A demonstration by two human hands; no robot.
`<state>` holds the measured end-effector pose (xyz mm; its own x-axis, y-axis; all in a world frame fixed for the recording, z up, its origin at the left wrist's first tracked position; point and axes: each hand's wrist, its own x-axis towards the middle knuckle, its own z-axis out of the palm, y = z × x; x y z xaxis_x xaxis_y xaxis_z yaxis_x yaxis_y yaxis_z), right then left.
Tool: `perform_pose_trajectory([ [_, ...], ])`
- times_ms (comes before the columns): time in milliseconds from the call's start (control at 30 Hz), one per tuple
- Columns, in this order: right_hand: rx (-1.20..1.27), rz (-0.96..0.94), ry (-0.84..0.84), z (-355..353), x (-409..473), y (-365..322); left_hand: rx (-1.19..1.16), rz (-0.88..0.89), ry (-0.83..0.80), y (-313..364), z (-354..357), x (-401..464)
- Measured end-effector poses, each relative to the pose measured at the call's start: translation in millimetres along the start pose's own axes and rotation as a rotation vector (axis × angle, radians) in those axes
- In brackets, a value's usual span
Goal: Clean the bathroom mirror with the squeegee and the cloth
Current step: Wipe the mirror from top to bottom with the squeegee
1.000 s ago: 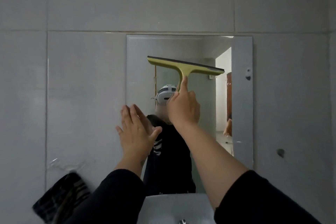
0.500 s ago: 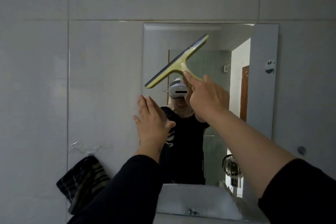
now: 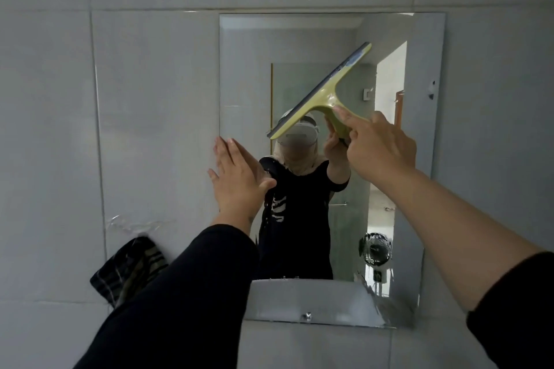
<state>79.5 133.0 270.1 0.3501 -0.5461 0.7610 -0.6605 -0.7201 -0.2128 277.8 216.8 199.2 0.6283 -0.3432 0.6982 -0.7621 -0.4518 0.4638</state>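
Sleeves [image 3: 186,287] reach forward. Left hand [image 3: 236,174] lies spread flat at the mirror's [image 3: 248,69] left edge. Right hand [image 3: 379,148] grips the yellow squeegee [image 3: 322,93], blade tilted against the glass. Striped cloth [image 3: 129,269] hangs lower left on the tiled wall [image 3: 150,99].

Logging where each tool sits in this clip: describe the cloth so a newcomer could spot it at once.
Start at the mirror on the grey tiled wall, then drop to the tiles left of its lower corner. The cloth hangs there, beside the dark sleeve of the left hand. It is the only patterned thing: dark with pale stripes.
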Motion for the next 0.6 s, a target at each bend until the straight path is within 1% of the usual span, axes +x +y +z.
perform_pose_trajectory([
  [200,0.035,0.115,0.042,-4,-5,30,0.033,-0.017,-0.001,2,1,1],
  [333,0.066,0.185,0.020,-6,-12,46,0.021,-0.021,-0.011,3,2,2],
  [600,0.238,0.258,0.023,17,-38,35,0.012,-0.025,0.000,0,5,3],
])
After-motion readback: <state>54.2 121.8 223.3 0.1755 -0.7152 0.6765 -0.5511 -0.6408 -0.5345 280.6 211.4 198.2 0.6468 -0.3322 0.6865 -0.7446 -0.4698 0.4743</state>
